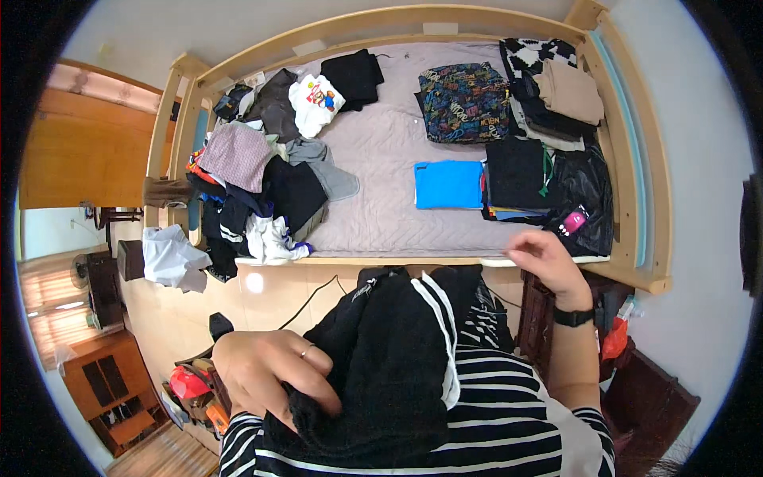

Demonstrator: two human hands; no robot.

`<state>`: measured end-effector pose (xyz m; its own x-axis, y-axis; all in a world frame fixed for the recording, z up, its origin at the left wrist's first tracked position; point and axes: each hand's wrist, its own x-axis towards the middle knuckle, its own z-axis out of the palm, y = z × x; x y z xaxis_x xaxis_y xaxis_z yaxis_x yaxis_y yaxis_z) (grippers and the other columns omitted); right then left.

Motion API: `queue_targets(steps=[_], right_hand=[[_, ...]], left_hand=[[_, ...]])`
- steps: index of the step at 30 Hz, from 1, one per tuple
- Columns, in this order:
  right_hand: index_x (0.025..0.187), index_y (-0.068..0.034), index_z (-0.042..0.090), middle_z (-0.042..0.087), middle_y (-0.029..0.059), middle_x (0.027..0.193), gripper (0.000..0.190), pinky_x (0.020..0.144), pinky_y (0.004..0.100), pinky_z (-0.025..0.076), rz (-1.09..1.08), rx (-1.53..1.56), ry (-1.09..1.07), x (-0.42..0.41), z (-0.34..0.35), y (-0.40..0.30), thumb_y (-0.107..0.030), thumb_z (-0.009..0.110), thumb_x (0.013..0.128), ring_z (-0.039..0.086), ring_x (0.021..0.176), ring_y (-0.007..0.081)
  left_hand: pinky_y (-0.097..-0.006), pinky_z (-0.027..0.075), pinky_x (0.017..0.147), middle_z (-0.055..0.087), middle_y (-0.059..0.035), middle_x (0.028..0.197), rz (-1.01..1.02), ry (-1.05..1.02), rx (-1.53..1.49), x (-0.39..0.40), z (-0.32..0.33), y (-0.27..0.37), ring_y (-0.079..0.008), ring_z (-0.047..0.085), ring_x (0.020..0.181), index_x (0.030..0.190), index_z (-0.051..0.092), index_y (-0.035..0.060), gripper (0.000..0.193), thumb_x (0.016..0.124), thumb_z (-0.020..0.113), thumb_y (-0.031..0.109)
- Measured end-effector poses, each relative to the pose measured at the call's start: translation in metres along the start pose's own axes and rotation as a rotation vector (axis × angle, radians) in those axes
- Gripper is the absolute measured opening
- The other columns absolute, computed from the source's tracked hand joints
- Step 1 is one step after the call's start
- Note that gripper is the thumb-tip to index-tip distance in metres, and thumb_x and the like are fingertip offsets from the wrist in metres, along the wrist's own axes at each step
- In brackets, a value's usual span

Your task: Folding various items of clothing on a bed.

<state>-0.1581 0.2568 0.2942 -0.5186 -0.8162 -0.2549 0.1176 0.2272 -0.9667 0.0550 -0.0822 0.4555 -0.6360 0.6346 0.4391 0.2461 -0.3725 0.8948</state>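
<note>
My left hand (271, 366), a ring on one finger, grips the lower left of a black garment (390, 352). The cloth hangs in front of my striped shirt (501, 411), and a pair of white stripes runs down its right side. My right hand (545, 262) is raised at the bed's near edge, away from the garment. Its fingers are loosely bent, with a gap to the thumb and nothing visible between them. A dark watch (573, 316) is on that wrist.
A wooden-framed bed (381, 229) lies ahead. Heaped clothes (235, 155) cover its left end. Folded piles stand at the right, including a blue garment (448, 185), a patterned one (465, 104) and a beige one (572, 92). A white cloth (173, 256) hangs at the left corner.
</note>
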Motion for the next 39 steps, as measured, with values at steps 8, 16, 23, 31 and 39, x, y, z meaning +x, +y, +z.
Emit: queue_targets(steps=[8, 16, 23, 31, 39], right_hand=[[0.13, -0.001, 0.055, 0.057, 0.0153, 0.129, 0.068, 0.105, 0.0381, 0.039, -0.485, 0.21, -0.947, 0.033, 0.075, -0.085, -0.026, 0.084, 0.073, 0.054, 0.121, 0.0279], [0.091, 0.0, 0.061, 0.059, 0.0131, 0.102, 0.014, 0.083, 0.0389, 0.043, -0.455, 0.197, -0.867, -0.014, 0.078, -0.086, -0.009, 0.068, 0.083, 0.055, 0.093, 0.0281], [0.071, 0.0, 0.064, 0.054, 0.0279, 0.132, 0.021, 0.095, 0.0458, 0.034, -0.588, 0.271, -0.977, -0.006, 0.076, -0.101, -0.016, 0.065, 0.084, 0.051, 0.113, 0.0358], [0.081, -0.004, 0.055, 0.063, 0.007, 0.078, 0.026, 0.053, 0.026, 0.041, 0.114, 0.297, -1.055, 0.012, 0.094, -0.141, -0.025, 0.062, 0.094, 0.052, 0.057, 0.0121], [0.147, -0.016, 0.042, 0.037, 0.0219, 0.144, 0.06, 0.103, 0.0487, 0.027, -0.589, -0.011, -1.025, -0.002, 0.123, -0.126, -0.018, 0.061, 0.09, 0.037, 0.13, 0.0381]], left_hand=[[-0.035, 0.041, 0.053, 0.06, -0.0318, 0.108, -0.039, -0.102, 0.102, 0.006, 0.006, 0.018, -0.0308, 0.048, 0.063, 0.088, 0.071, -0.0027, 0.024, 0.094, 0.055, 0.015], [-0.0316, 0.054, 0.067, 0.059, -0.0327, 0.109, -0.228, 0.003, 0.332, -0.009, 0.03, 0.058, -0.033, 0.064, 0.08, 0.109, 0.073, 0.0009, 0.03, 0.088, 0.068, 0.022], [-0.0316, 0.055, 0.075, 0.057, -0.037, 0.119, -0.368, 0.232, 0.024, -0.038, 0.043, 0.045, -0.0385, 0.068, 0.095, 0.145, 0.038, -0.0033, 0.097, 0.067, 0.087, 0.026], [-0.0349, 0.054, 0.081, 0.056, -0.0384, 0.121, -0.2, 0.031, -0.082, -0.011, 0.03, 0.023, -0.0422, 0.066, 0.102, 0.128, 0.048, -0.0206, 0.083, 0.076, 0.076, 0.038], [-0.024, 0.048, 0.054, 0.066, -0.0219, 0.097, -0.25, 0.495, -0.349, -0.037, 0.034, -0.002, -0.0143, 0.061, 0.059, 0.11, 0.062, -0.0132, 0.044, 0.099, 0.05, 0.028]])
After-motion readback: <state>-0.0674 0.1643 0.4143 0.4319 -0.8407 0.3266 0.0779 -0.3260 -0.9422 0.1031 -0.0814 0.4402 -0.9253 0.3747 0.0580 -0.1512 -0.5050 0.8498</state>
